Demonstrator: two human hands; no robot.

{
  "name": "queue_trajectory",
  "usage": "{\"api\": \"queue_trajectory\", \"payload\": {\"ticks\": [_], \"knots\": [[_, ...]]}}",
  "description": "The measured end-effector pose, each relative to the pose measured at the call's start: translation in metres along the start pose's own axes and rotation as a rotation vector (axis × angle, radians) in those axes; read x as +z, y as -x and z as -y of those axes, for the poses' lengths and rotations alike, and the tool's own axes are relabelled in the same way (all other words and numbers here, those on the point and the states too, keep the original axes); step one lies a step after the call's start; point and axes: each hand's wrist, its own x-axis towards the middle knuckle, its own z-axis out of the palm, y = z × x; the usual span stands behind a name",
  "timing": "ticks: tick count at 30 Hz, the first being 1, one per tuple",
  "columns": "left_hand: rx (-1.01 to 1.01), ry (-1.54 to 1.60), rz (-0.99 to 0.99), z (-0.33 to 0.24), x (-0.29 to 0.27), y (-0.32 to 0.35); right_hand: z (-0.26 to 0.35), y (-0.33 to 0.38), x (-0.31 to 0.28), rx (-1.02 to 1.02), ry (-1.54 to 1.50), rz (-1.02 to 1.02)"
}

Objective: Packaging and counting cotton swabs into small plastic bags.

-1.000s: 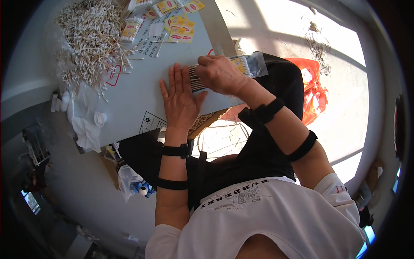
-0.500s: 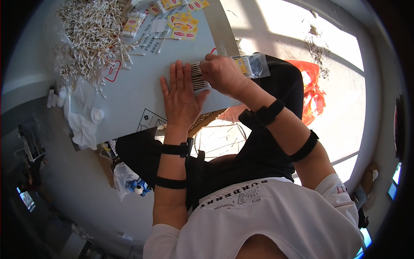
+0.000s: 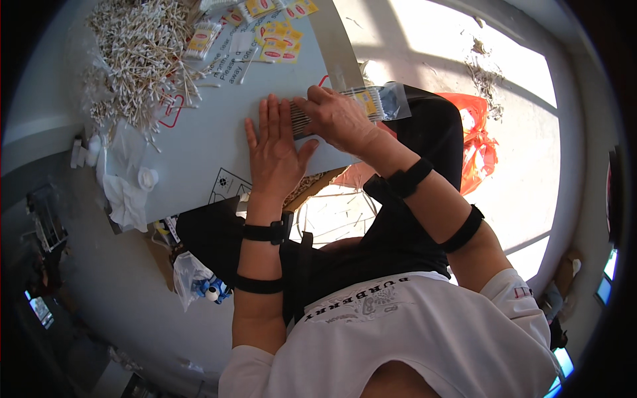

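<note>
Swabs [image 3: 302, 119], thin white sticks in a flat row, half inside clear glossy bag [image 3: 391, 101]. Pressed under flat, spread left hand [image 3: 273, 154]; bag end pinched by right hand [image 3: 338, 119]. Loose swab heap [image 3: 142, 53] well left of bag on smooth grey table [image 3: 199, 142].

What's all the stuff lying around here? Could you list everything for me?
Cotton swabs: a large loose heap, white, far left of the board.
Small packets: several, yellow and red, far edge of the board.
Board: one, pale grey, across the person's lap.
Swab row: one bundle, white, partly in the pouch, under both hands.
Clear pouch: one, transparent with a yellow label, right edge of the board.
Bag: one, orange, on the floor, right.
Crumpled plastic: white, near the board's left corner.
Left hand: flat on the board beside the swab row.
Right hand: pressing the pouch.
</note>
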Motion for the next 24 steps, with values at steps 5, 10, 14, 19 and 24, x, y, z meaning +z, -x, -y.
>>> {"api": "queue_trajectory", "payload": {"ticks": [5,10,14,19,24], "knots": [[0.01,0.02,0.021,-0.004,0.001,0.0,-0.001,0.003,0.003,0.016,0.026,-0.036],[-0.021,-0.075,0.051,-0.003,-0.001,0.003,-0.001,0.018,-0.014,0.038,0.049,-0.198],[0.002,-0.069,0.041,-0.006,0.002,0.0,-0.042,0.049,-0.024,0.451,0.113,-0.596],[-0.004,-0.103,0.037,-0.013,0.006,-0.003,-0.065,0.054,-0.019,0.752,-0.216,-0.517],[-0.005,-0.095,0.034,-0.015,0.008,-0.004,-0.062,0.039,-0.018,0.946,-0.269,-0.347]]}}
